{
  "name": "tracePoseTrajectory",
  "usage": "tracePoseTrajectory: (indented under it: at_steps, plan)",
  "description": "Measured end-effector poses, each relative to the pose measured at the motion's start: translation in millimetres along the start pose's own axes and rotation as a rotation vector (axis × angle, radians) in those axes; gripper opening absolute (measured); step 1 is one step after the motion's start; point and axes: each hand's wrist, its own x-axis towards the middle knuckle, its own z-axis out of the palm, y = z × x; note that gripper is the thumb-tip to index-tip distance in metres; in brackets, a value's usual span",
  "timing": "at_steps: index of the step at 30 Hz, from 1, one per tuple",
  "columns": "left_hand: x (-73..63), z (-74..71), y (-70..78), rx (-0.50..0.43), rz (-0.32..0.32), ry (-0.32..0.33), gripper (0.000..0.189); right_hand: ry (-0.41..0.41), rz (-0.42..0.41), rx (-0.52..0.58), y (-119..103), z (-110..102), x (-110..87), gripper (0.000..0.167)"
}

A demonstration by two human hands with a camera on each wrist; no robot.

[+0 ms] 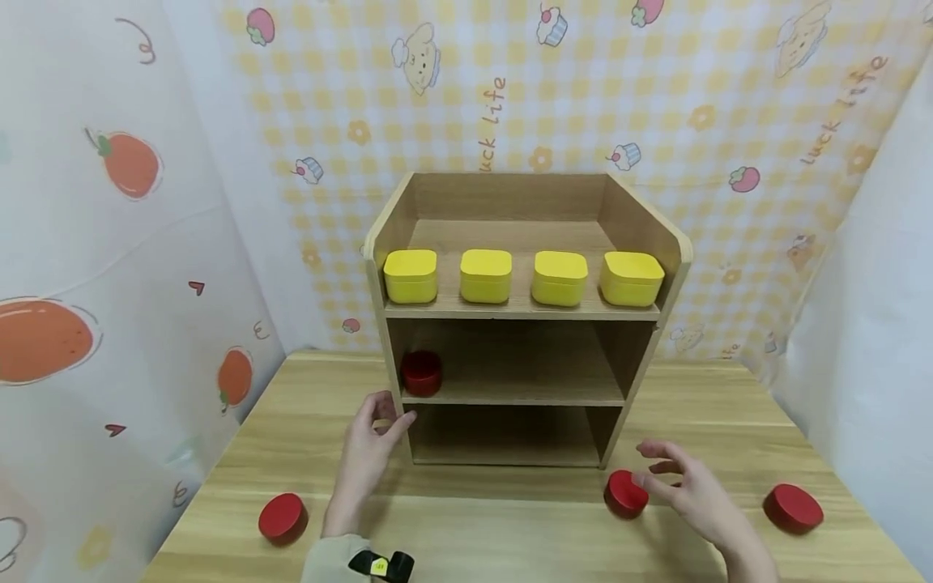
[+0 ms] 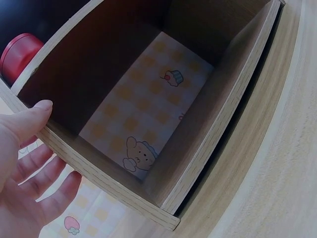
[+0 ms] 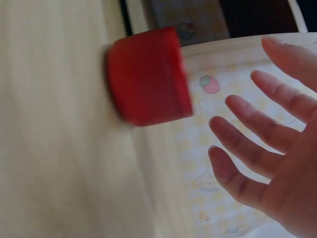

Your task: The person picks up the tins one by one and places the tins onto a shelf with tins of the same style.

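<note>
Pale cloth sleeve (image 1: 328,560), left hand (image 1: 364,449) pinching wood-grained shelf (image 1: 521,402), right hand (image 1: 691,492), fingers released, beside smooth red cylinder (image 1: 624,495)

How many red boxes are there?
4: upper box, on the middle shelf; left box, left of the left hand; middle box, beside the right hand; right box, beyond it. More may be hidden.

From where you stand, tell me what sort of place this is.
Probably a staged tabletop corner: a wooden table bears a small shelf holding yellow boxes, with a patterned backdrop behind.
</note>
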Motion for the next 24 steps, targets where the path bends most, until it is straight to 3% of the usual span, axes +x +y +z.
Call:
tracePoseTrajectory:
  at_steps: [7, 11, 17, 24]
  plan:
    - [2.1, -0.3, 0.3, -0.009, 0.001, 0.038, 0.038, -0.141, 0.070, 0.047, 7.0, -2.8, 5.7, 0.058]
    - [4.3, 2.0, 1.9, 0.006, 0.002, 0.029, 0.041, -0.203, 0.082, 0.077, 12.8, -3.1, 3.7, 0.064]
    - [3.6, 2.9, 1.5, 0.005, 0.000, -0.002, 0.038, -0.249, 0.045, 0.084, 26.7, 6.7, -2.8, 0.070]
    - [-0.8, 0.8, 1.9, 0.021, -0.010, 0.000, 0.038, -0.236, 0.022, 0.094, 29.8, 13.7, -8.0, 0.064]
